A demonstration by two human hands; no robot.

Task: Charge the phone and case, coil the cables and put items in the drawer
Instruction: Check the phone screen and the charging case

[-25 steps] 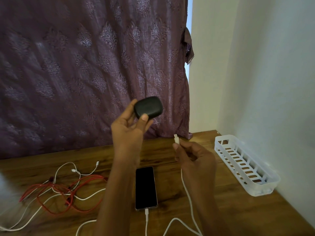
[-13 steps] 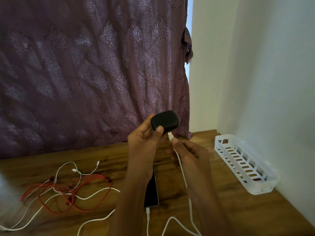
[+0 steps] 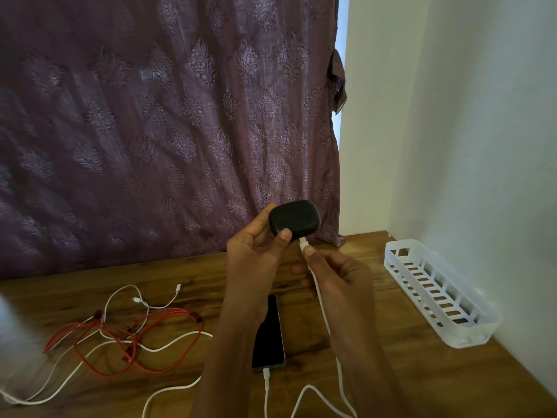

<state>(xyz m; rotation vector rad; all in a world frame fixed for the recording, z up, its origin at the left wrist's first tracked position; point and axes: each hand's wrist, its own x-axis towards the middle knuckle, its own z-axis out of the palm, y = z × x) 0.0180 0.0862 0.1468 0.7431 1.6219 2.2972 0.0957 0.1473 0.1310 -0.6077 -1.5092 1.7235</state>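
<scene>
My left hand [image 3: 256,260] holds a small black earbud case [image 3: 294,217] up in front of the curtain, thumb on its near side. My right hand [image 3: 337,279] pinches the plug of a white cable [image 3: 324,312], whose tip touches the underside of the case. Below my hands a black phone [image 3: 269,336] lies flat on the wooden table [image 3: 376,372], partly hidden by my left forearm. A second white cable [image 3: 266,384] is plugged into its near end.
A tangle of red cable [image 3: 120,336] and white cables [image 3: 141,300] lies on the table's left half. A white slotted plastic basket [image 3: 470,327] stands against the right wall. A purple patterned curtain [image 3: 165,131] hangs behind the table.
My left hand brought the case down and to the right. My right hand lifted the cable plug up until it met the case's underside.
</scene>
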